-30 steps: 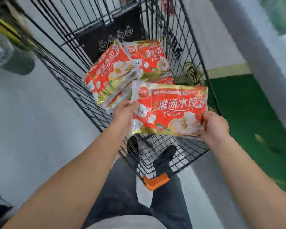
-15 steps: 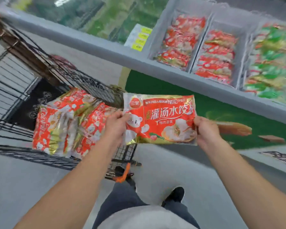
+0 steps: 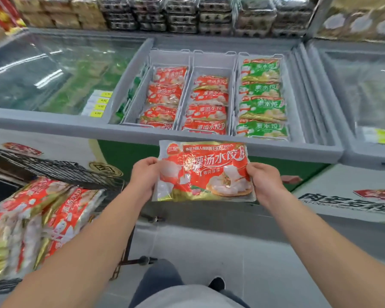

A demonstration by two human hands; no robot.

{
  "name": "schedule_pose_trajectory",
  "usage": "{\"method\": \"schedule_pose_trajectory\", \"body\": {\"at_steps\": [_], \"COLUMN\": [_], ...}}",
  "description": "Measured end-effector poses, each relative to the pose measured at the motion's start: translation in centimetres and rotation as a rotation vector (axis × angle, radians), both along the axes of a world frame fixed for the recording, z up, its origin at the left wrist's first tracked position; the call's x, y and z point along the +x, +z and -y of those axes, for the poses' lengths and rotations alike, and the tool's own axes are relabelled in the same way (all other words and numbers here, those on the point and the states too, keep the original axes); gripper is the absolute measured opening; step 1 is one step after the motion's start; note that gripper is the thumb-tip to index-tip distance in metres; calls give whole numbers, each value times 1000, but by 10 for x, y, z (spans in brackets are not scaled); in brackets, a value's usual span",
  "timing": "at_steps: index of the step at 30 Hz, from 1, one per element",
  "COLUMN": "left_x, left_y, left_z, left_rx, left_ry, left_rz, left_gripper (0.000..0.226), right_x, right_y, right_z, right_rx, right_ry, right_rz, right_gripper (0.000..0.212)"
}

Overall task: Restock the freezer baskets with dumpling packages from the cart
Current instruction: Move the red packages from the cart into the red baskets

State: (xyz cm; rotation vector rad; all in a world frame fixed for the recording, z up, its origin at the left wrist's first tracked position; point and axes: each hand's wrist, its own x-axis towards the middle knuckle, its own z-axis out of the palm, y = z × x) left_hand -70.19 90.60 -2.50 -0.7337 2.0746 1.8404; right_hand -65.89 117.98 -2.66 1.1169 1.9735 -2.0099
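I hold a red dumpling package [image 3: 203, 172] flat in front of me, just below the freezer's front rim [image 3: 142, 133]. My left hand [image 3: 143, 176] grips its left edge and my right hand [image 3: 263, 182] grips its right edge. Beyond it the open freezer has three white wire baskets: the left basket [image 3: 140, 94] and the middle basket [image 3: 231, 85] hold red packages, the right basket [image 3: 237, 90] holds green ones. More red packages [image 3: 38, 223] lie stacked in the black wire cart [image 3: 60, 170] at my lower left.
A glass lid [image 3: 53, 70] covers the freezer's left half, and a second lidded freezer [image 3: 365, 90] stands to the right. Shelves of egg cartons [image 3: 187, 14] run behind. Grey floor and my legs [image 3: 165, 278] are below.
I have turned from the cart to face the freezer. The package, still held by both hands, has come up level with the freezer's front, below the middle basket.
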Motion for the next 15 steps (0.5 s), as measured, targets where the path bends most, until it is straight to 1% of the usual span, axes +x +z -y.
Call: {"method": "schedule_pose_trajectory", "body": {"at_steps": [3, 8, 12, 15], "left_x": [-16, -71, -148, -214], "left_y": [1, -5, -20, -28], "left_z": [-13, -30, -40, -49], "left_rx": [-64, -65, -66, -84], "left_ry": [-57, -83, -89, -101], "left_rz": [11, -14, -4, -19], "left_gripper": [25, 34, 29, 17], "right_x": [-13, -62, -134, -196], "right_y": [0, -8, -19, -25], "right_z": [-12, -29, -38, -42], "right_rx": [17, 16, 40, 61], "right_ry": [23, 28, 24, 10], "right_rz": [3, 13, -4, -7], "right_gripper": [19, 18, 16, 16]}}
